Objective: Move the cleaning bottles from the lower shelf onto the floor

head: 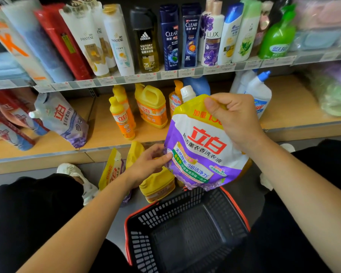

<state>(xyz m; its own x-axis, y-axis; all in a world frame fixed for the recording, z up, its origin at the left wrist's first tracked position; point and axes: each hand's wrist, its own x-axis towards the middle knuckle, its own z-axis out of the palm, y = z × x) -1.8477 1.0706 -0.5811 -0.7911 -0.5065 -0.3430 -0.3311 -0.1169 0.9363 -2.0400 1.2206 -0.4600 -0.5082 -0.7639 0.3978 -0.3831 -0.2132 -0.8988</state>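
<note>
While the right hand (pixel 232 119) holds the yellow top of the purple detergent pouch (pixel 201 152) in a closed grip, just beside its white cap, the left hand (pixel 148 164) pinches the pouch's lower left edge, thumb on the front. Pouch hangs upright in front of the lower shelf (pixel 106 134), above the black basket (pixel 175 205), clear of the floor (pixel 251 194). On the floor: yellow floor jug (pixel 158 188), second pouch (pixel 111 170); on the shelf: yellow shelf jug (pixel 152 107), slim orange bottles (pixel 122 119), white bottle (pixel 258 93).
</note>
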